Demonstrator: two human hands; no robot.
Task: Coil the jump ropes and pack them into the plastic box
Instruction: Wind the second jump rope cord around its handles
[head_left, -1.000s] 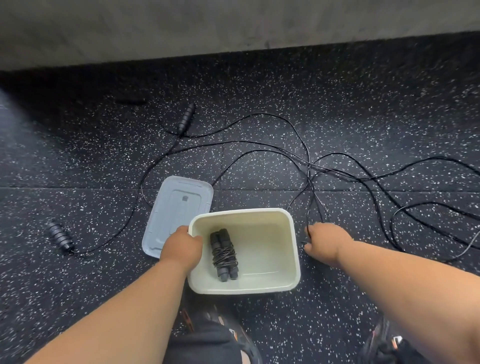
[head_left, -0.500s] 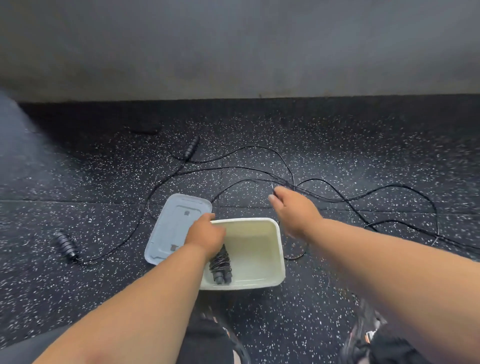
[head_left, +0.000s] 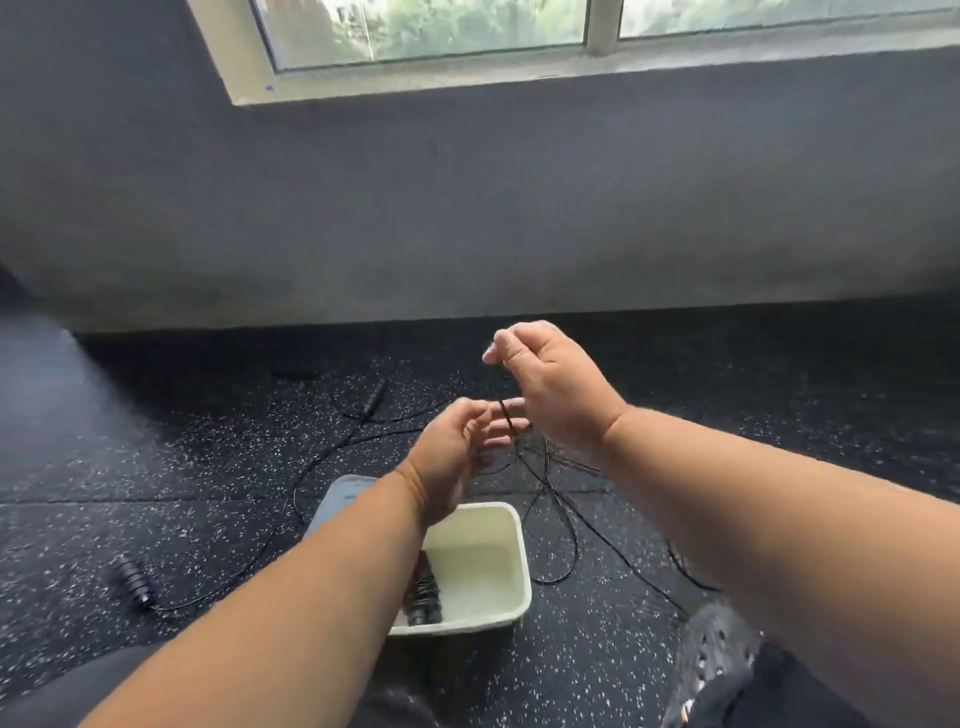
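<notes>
A thin black jump rope (head_left: 558, 512) trails in loops over the speckled floor. My right hand (head_left: 553, 387) is raised above the floor and pinches a strand of it between thumb and forefinger. Just below and to the left, my left hand (head_left: 457, 447) has its fingers spread beside the hanging strand, touching or nearly touching it. The cream plastic box (head_left: 511, 564) stands on the floor under my left forearm, with a coiled rope with black handles (head_left: 423, 597) lying inside at its left. Two loose handles lie on the floor, one at the left (head_left: 134, 579) and one farther back (head_left: 375, 397).
The box's grey lid (head_left: 337, 501) lies flat behind the box's left corner, mostly hidden by my arm. A grey wall with a window (head_left: 431, 26) rises just past the ropes. My knees and shoes (head_left: 714, 657) are at the bottom edge.
My right hand has lifted from the floor with a rope strand. My left hand left the box rim and rose to the strand. The view tilted up to show wall and window.
</notes>
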